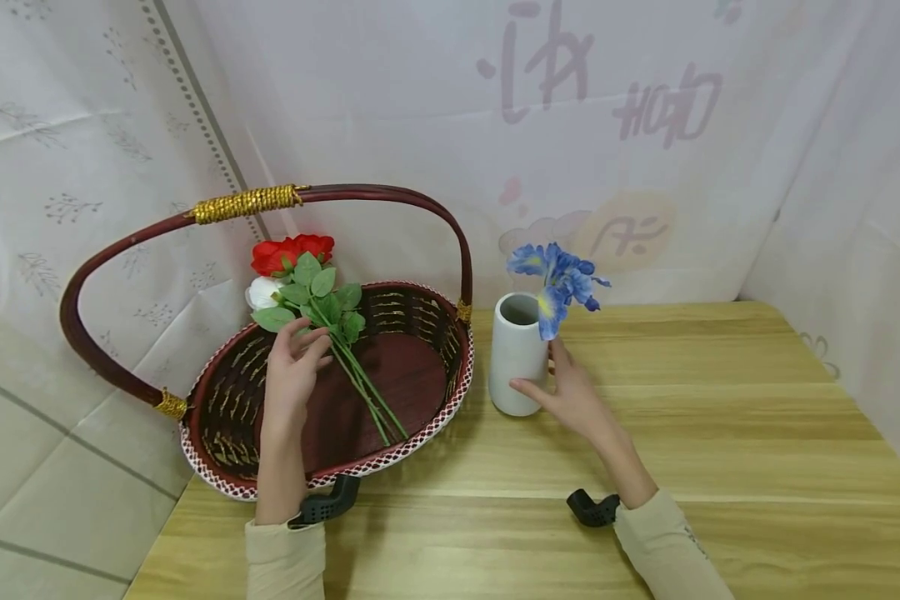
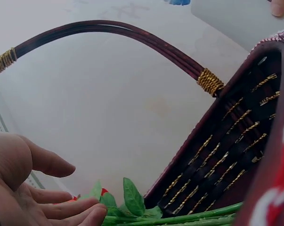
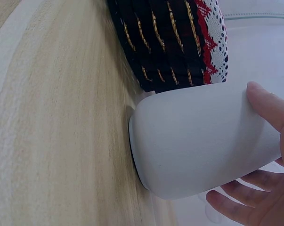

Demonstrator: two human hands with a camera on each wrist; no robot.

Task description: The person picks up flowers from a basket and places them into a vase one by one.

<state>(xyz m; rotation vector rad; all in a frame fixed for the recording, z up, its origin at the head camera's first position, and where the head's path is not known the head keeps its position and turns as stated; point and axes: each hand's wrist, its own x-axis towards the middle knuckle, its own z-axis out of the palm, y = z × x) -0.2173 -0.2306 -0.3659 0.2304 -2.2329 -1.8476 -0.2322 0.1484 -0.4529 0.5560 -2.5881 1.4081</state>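
A white vase [image 1: 512, 367] stands on the table just right of the basket. Blue iris blooms [image 1: 560, 279] lean over its right rim, their stem hidden. My right hand [image 1: 573, 398] holds the vase from the right, the thumb on its near side and the fingers round the other side. In the right wrist view, the thumb lies against the vase [image 3: 198, 136]. My left hand [image 1: 292, 375] hovers over the basket [image 1: 412, 367], fingers relaxed, close beside the green stems of red flowers [image 1: 292, 252] and a white flower [image 1: 262, 292]. Its palm [image 2: 10, 174] faces the leaves, holding nothing.
The basket's tall arched handle [image 1: 382, 193] rises above the flowers. A wooden table [image 1: 720, 433] extends right of the vase. Pale printed curtains [image 1: 390, 100] hang behind and at the sides. A black wrist mount [image 1: 594, 508] sits at each sleeve.
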